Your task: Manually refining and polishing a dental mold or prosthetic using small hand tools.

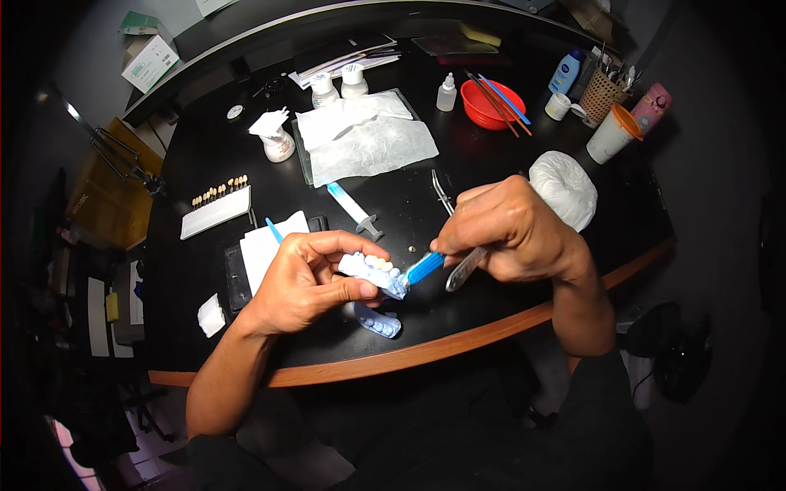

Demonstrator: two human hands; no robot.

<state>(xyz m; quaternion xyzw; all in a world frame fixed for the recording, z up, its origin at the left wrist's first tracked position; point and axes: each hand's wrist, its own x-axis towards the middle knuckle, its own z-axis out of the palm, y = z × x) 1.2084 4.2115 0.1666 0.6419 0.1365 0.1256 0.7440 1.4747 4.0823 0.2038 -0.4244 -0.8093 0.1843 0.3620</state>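
Note:
My left hand point(299, 282) is closed on a pale blue dental cast point(358, 265) with cream-coloured teeth along its top, pinched between thumb and fingers. Over the desk, my right hand point(512, 233) grips a blue brush point(426, 267), whose end meets the right end of the cast. A greyish, rounded handle end point(465, 272) sticks out below the right hand; I cannot tell what it belongs to. Under the left hand, a second blue cast piece point(378, 322) with teeth lies on the desk. Metal tweezers point(440, 190) lie partly hidden behind the right hand.
On the black desk point(458, 323) lie a blue-filled syringe point(354, 210), a tooth shade guide point(217, 209) and paper sheets point(372, 147). Around them stand white bottles point(325, 90), a dropper bottle point(447, 92), a red bowl point(483, 110), a white wrapped bundle point(563, 190) and an orange-rimmed cup point(612, 135).

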